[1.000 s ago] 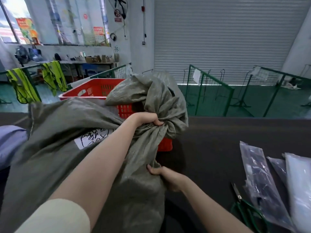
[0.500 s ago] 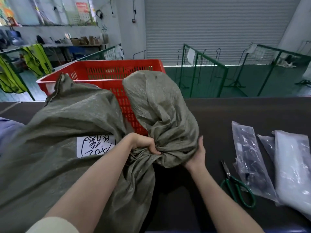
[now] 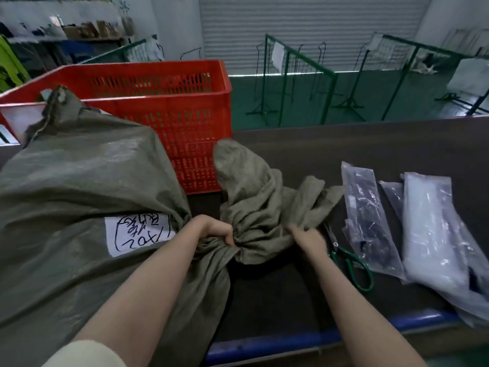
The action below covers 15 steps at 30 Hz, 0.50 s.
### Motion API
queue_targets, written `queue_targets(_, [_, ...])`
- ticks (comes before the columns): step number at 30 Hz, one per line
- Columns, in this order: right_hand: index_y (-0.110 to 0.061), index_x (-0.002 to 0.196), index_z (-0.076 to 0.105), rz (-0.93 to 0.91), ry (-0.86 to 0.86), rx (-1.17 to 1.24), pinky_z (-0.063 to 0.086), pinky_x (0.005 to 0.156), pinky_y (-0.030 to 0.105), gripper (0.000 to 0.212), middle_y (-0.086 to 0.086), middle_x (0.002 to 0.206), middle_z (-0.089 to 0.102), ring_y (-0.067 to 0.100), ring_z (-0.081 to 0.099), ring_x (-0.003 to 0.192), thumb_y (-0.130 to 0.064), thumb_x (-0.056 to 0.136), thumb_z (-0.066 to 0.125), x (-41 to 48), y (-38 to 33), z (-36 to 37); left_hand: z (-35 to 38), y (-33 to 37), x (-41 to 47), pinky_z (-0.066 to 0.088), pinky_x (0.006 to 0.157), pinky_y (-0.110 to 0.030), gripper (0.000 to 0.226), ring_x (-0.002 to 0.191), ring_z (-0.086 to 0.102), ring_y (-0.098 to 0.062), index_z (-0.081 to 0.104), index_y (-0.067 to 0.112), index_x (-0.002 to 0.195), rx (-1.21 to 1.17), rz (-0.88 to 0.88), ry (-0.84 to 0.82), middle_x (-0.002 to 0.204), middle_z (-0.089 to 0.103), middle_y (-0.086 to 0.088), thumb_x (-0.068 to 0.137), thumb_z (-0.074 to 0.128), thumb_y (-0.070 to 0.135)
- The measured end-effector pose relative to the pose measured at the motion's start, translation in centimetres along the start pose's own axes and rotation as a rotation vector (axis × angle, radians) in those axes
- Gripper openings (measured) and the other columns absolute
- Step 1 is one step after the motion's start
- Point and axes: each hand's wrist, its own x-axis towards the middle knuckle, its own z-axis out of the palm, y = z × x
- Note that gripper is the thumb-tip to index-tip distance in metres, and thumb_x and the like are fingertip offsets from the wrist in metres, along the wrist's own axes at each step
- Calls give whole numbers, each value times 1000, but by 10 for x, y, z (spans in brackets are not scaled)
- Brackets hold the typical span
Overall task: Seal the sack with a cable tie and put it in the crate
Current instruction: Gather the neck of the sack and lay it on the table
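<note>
The dark worktop [image 3: 370, 144] runs across the whole view, with a blue edge strip along its near side. On its left half lies the grey-green woven sack [image 3: 79, 194], bulky and full, its far corner leaning against the near wall of the red crate [image 3: 169, 102]. The crate stands on the worktop just behind the sack, its slotted walls upright; what can be seen of its inside looks bare. A white label [image 3: 137, 234] with black handwriting is stuck on the sack's near face, close to the neck. Beyond the neck, the loose mouth of the sack spreads in crumpled folds toward the right, one fold standing up in front of the crate.

Clear plastic bags [image 3: 434, 234] lie in a row at the right of the worktop; their contents cannot be made out. Green-handled scissors [image 3: 349, 258] rest between these bags and the sack's loose mouth.

The left hand [image 3: 217, 231] is clenched around the gathered neck of the sack, fingers wrapped tight on the bunched fabric. The right hand [image 3: 308, 238] pinches a fold of the loose mouth just right of the neck, its fingers closed on the cloth.
</note>
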Motion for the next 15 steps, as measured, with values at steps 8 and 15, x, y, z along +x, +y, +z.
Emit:
queue_targets(8, [-19, 132, 41, -1283, 482, -549, 40, 96, 44, 59, 10, 134, 55, 27, 46, 122, -17, 73, 46, 0, -47, 16, 10, -2, 13, 46, 94, -38, 50, 107, 58, -32, 47, 6, 132, 218, 8, 47, 125, 57, -15, 84, 57, 11])
queue_targets(15, [-26, 145, 28, -1217, -51, -1690, -13, 112, 58, 51, 8, 145, 45, 30, 27, 141, -30, 94, 30, 17, -84, 45, 16, -3, 16, 49, 93, -34, 51, 104, 59, -27, 61, 17, 117, 455, 139, 418, 119, 63, -7, 68, 67, 31])
